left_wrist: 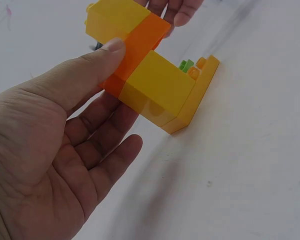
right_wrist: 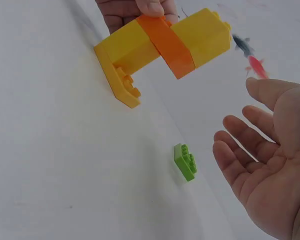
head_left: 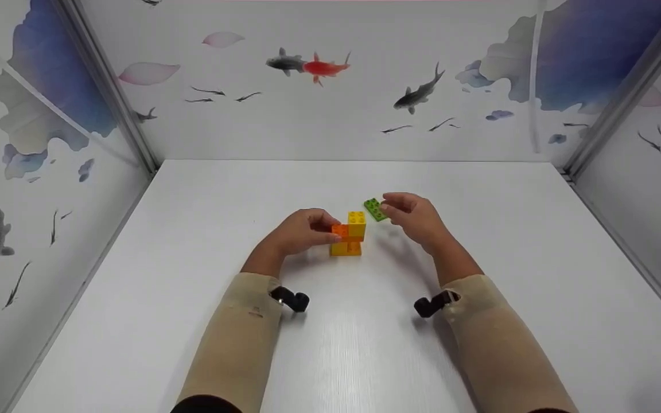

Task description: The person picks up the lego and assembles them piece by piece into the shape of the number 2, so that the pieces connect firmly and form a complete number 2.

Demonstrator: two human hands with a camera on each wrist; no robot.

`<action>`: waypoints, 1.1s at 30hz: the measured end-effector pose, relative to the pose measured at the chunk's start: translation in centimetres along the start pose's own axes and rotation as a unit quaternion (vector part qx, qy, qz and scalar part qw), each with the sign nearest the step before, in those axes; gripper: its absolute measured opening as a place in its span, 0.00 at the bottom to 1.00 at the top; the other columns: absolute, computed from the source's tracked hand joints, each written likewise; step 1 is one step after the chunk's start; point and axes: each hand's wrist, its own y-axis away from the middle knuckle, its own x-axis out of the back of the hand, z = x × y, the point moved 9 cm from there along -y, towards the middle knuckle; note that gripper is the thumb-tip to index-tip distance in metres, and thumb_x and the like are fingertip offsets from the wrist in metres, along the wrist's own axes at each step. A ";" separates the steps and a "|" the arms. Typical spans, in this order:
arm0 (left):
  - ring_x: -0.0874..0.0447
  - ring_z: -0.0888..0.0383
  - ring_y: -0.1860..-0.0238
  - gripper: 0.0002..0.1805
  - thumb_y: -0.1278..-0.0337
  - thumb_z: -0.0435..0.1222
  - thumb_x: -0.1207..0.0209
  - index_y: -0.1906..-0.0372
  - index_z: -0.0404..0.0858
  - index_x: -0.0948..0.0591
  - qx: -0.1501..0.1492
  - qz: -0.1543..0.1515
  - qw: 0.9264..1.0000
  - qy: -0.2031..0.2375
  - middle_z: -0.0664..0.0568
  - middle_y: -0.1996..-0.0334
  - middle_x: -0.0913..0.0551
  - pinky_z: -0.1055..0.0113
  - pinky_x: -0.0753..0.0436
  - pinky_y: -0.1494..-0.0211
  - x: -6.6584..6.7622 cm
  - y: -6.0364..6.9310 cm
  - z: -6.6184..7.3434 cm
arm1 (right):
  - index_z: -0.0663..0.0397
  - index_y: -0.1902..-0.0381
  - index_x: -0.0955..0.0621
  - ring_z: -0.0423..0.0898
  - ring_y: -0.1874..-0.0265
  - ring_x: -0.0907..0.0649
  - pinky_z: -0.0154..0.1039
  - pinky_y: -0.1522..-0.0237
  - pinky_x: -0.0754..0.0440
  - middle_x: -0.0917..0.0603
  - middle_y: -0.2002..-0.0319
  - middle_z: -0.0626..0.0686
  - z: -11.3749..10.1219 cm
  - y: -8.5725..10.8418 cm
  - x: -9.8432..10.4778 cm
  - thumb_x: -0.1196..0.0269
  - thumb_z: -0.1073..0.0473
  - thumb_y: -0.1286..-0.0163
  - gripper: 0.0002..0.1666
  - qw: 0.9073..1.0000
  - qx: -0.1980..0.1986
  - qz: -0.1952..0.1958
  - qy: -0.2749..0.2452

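A small stack of toy building bricks stands on the white table. At its foot lies a flat yellow-orange brick [left_wrist: 204, 92] with a yellow block [right_wrist: 122, 45] on one end. An orange brick [left_wrist: 142, 40] crosses above, and another yellow block [head_left: 357, 223] tops its right end. My left hand [head_left: 302, 232] pinches the orange brick between thumb and fingers. Right of the stack, my right hand [head_left: 413, 217] hovers with loosely bent fingers. Nearest to it is a flat green brick [head_left: 374, 209], studs up on the table; the right wrist view shows a gap between them.
The white tabletop [head_left: 342, 344] spreads around the bricks. A white back wall [head_left: 330, 126] printed with fish rises behind it, with side walls to left and right. Each wrist carries a small black camera mount.
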 end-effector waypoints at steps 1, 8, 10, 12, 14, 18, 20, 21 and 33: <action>0.17 0.54 0.43 0.13 0.38 0.47 0.24 0.51 0.54 0.12 0.001 0.000 1.000 0.000 0.57 0.46 0.12 0.57 0.17 0.33 0.0 0.0 0.0 | 0.45 0.25 0.23 0.54 0.33 0.18 0.52 0.28 0.20 0.18 0.31 0.51 0.3 -0.2 0.2 0.34 0.45 0.22 0.31 1.000 -0.008 0.008 0.008; 0.18 0.53 0.43 0.13 0.38 0.47 0.25 0.51 0.54 0.13 0.010 0.000 1.000 -0.004 0.57 0.47 0.13 0.57 0.17 0.34 -0.1 -0.1 -0.1 | 0.43 0.23 0.26 0.52 0.31 0.21 0.49 0.29 0.19 0.20 0.29 0.50 2.4 -1.8 0.5 0.30 0.48 0.24 0.35 0.994 -0.083 0.032 0.064; 0.18 0.53 0.42 0.13 0.37 0.47 0.25 0.51 0.54 0.13 0.014 -0.001 1.000 -0.006 0.58 0.46 0.13 0.57 0.17 0.32 -0.2 -0.1 -0.2 | 0.43 0.23 0.26 0.52 0.31 0.21 0.49 0.29 0.19 0.20 0.28 0.51 2.8 -2.3 0.4 0.29 0.48 0.26 0.36 0.992 -0.095 0.031 0.073; 0.17 0.53 0.42 0.13 0.37 0.47 0.25 0.51 0.55 0.13 0.018 -0.001 1.000 -0.008 0.58 0.46 0.13 0.57 0.17 0.31 -0.2 -0.1 -0.2 | 0.44 0.23 0.26 0.53 0.32 0.21 0.49 0.29 0.19 0.20 0.29 0.51 2.9 -2.8 0.2 0.28 0.49 0.27 0.37 0.991 -0.101 0.029 0.082; 0.17 0.53 0.42 0.13 0.37 0.47 0.25 0.51 0.55 0.13 0.019 0.001 1.000 -0.010 0.58 0.46 0.13 0.57 0.18 0.31 -0.2 -0.1 -0.2 | 0.46 0.24 0.26 0.53 0.33 0.20 0.49 0.29 0.19 0.20 0.29 0.52 2.8 -3.2 -0.1 0.27 0.50 0.28 0.38 0.991 -0.101 0.027 0.088; 0.18 0.53 0.42 0.13 0.37 0.48 0.25 0.51 0.56 0.13 0.016 0.004 1.000 -0.015 0.58 0.47 0.13 0.57 0.18 0.31 0.0 0.0 -0.2 | 0.48 0.24 0.26 0.54 0.34 0.20 0.50 0.26 0.21 0.20 0.30 0.54 2.5 -3.9 -1.0 0.26 0.51 0.29 0.39 0.988 -0.102 0.023 0.110; 0.18 0.53 0.42 0.13 0.37 0.48 0.25 0.51 0.55 0.14 0.012 0.004 1.000 -0.015 0.58 0.47 0.13 0.57 0.18 0.31 0.0 0.0 -0.2 | 0.47 0.24 0.26 0.53 0.33 0.21 0.51 0.23 0.24 0.21 0.29 0.53 2.6 -4.0 -1.4 0.25 0.51 0.30 0.40 0.985 -0.115 0.023 0.125; 0.18 0.53 0.42 0.13 0.37 0.48 0.25 0.51 0.55 0.13 0.011 0.003 1.000 -0.014 0.58 0.47 0.13 0.57 0.18 0.31 0.0 0.1 -0.2 | 0.47 0.24 0.26 0.53 0.33 0.22 0.52 0.22 0.26 0.22 0.29 0.53 2.6 -4.0 -1.5 0.25 0.51 0.30 0.40 0.984 -0.120 0.021 0.133; 0.17 0.53 0.43 0.12 0.35 0.45 0.26 0.49 0.53 0.13 -0.009 0.001 1.000 -0.004 0.56 0.46 0.13 0.58 0.17 0.33 0.0 0.2 0.1 | 0.48 0.26 0.22 0.54 0.31 0.22 0.53 0.21 0.28 0.21 0.29 0.54 2.6 -3.9 -1.3 0.31 0.55 0.25 0.31 0.986 -0.093 0.023 0.138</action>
